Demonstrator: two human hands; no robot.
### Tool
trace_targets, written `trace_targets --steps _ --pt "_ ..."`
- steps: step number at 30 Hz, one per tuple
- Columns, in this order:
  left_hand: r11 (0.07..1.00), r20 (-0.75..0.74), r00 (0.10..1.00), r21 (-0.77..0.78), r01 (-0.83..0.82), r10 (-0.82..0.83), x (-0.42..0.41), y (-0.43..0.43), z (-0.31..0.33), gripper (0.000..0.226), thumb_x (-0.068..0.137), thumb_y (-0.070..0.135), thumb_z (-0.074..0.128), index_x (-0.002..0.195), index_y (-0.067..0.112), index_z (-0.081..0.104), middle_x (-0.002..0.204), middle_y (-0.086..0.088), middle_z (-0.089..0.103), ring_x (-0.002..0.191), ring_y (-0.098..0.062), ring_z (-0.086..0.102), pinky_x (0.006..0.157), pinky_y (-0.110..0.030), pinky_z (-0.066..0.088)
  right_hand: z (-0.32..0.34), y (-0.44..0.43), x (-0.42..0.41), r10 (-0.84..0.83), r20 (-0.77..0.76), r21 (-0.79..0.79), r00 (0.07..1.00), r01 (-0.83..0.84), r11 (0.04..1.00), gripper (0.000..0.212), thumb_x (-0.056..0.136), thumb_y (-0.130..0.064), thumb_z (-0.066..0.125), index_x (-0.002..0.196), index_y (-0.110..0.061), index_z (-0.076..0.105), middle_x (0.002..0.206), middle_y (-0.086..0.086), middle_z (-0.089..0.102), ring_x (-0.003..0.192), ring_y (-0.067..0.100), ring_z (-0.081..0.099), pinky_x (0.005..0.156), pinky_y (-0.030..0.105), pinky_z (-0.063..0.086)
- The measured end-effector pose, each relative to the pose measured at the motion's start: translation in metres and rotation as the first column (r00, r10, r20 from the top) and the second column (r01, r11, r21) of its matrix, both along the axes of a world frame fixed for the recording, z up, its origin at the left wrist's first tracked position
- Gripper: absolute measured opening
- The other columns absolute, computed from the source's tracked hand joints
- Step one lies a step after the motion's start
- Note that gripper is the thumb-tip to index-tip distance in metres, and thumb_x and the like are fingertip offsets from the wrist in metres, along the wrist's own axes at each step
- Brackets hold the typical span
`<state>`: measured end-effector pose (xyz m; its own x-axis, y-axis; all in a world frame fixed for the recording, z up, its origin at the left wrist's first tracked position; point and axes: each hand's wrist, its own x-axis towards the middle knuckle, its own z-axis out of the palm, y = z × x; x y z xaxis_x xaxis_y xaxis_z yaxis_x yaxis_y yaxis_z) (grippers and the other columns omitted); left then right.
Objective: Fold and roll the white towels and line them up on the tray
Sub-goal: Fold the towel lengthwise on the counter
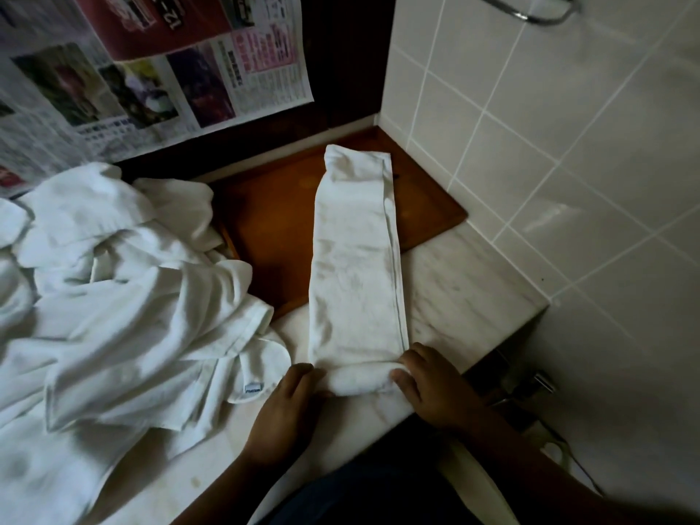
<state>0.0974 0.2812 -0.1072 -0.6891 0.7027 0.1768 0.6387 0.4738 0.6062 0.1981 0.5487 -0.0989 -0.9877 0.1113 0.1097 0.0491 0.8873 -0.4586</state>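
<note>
A white towel (356,259), folded into a long narrow strip, lies from the brown wooden tray (272,221) across the marble counter toward me. Its near end is rolled into a short, thick roll (360,378). My left hand (288,407) grips the roll's left end with curled fingers. My right hand (432,384) grips the right end, thumb tucked against the roll. A heap of loose white towels (113,289) lies to the left on the counter, partly covering the tray's left edge.
The white marble counter (454,297) ends at a tiled wall (568,145) on the right and a dark back wall hung with newspaper (113,70). A metal towel bar (538,11) is at top right. A metal fitting (538,384) sits below the counter's right edge.
</note>
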Motion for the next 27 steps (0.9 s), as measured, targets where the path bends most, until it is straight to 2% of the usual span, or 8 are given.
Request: trace_targets --steps 4,7,11,15,18,21,23,27 --pt "0.996 0.085 0.996 -0.082 -0.018 0.025 -0.012 0.011 0.01 0.036 0.096 0.044 0.042 0.114 0.02 0.061 0.107 0.006 0.056 0.077 -0.015 0.064 0.064 -0.027 0.052 0.003 -0.008 0.001 -0.034 -0.084 0.109 0.996 0.043 0.993 0.025 0.095 -0.033 0.05 0.089 -0.011 0.06 0.098 0.006 0.054 0.08 0.022 0.054 0.067 0.039 0.05" --pt "0.988 0.131 0.991 -0.156 0.009 0.011 -0.028 0.017 0.017 0.045 0.095 0.054 0.034 0.109 0.025 0.065 0.099 0.01 0.057 0.081 -0.013 0.063 0.07 -0.036 0.054 0.01 -0.022 -0.002 0.063 -0.107 0.186 0.992 -0.043 0.982 0.029 0.09 -0.027 0.053 0.11 -0.011 0.064 0.11 0.008 0.058 0.09 0.026 0.057 0.078 0.04 0.051" --pt "0.982 0.243 0.968 -0.187 -0.021 0.067 -0.042 0.03 0.031 0.039 0.096 0.053 0.043 0.097 0.023 0.069 0.089 0.006 0.065 0.082 -0.011 0.062 0.075 -0.03 0.049 0.004 -0.037 -0.006 0.026 -0.084 0.26 0.996 -0.004 0.966 0.034 0.1 -0.039 0.045 0.12 -0.02 0.065 0.102 0.001 0.06 0.087 0.024 0.058 0.077 0.039 0.049" --pt "0.971 0.33 0.921 -0.185 -0.152 0.208 -0.045 0.041 0.036 0.015 0.096 0.036 0.06 0.09 0.023 0.06 0.074 0.009 0.064 0.066 -0.003 0.059 0.057 -0.016 0.042 -0.001 -0.036 -0.017 -0.083 -0.058 0.298 0.995 0.097 0.95 0.029 0.099 -0.043 0.043 0.106 -0.028 0.068 0.089 -0.004 0.06 0.08 0.023 0.058 0.07 0.039 0.047" --pt "0.975 0.104 0.974 -0.118 -0.188 0.201 -0.034 0.041 0.037 0.01 0.095 0.03 0.062 0.095 0.023 0.055 0.088 0.008 0.061 0.074 -0.013 0.059 0.059 -0.03 0.049 0.0 -0.033 -0.026 -0.104 -0.038 0.279 0.994 0.11 0.954 0.032 0.101 -0.043 0.04 0.094 -0.027 0.067 0.084 -0.006 0.062 0.075 0.02 0.058 0.07 0.037 0.045" --pt "0.992 -0.241 0.969 -0.124 0.028 -0.058 -0.021 0.029 0.021 0.025 0.089 0.035 0.066 0.106 0.018 0.06 0.11 -0.002 0.058 0.091 -0.023 0.056 0.064 -0.035 0.051 0.002 -0.03 -0.033 -0.105 -0.022 0.243 0.994 0.107 0.964 0.034 0.102 -0.043 0.037 0.087 -0.027 0.064 0.079 -0.008 0.061 0.07 0.019 0.058 0.068 0.036 0.042" --pt "0.986 -0.286 0.953 -0.154 0.06 -0.103 -0.018 0.021 0.01 0.039 0.088 0.045 0.064 0.113 0.016 0.062 0.117 -0.005 0.059 0.098 -0.026 0.056 0.07 -0.036 0.052 0.004 -0.027 -0.035 -0.075 0.002 0.224 0.997 0.073 0.972 0.033 0.101 -0.043 0.037 0.087 -0.027 0.062 0.077 -0.007 0.061 0.069 0.02 0.059 0.068 0.037 0.042" --pt "0.978 -0.332 0.937 -0.207 0.037 -0.105 -0.019 0.01 -0.001 0.042 0.091 0.042 0.052 0.118 0.012 0.064 0.119 -0.007 0.061 0.095 -0.032 0.063 0.071 -0.04 0.055 0.008 -0.023 -0.031 0.039 0.034 0.107 0.999 -0.042 0.993 0.034 0.1 -0.052 0.041 0.097 -0.023 0.06 0.084 -0.005 0.063 0.073 0.021 0.061 0.07 0.038 0.047"
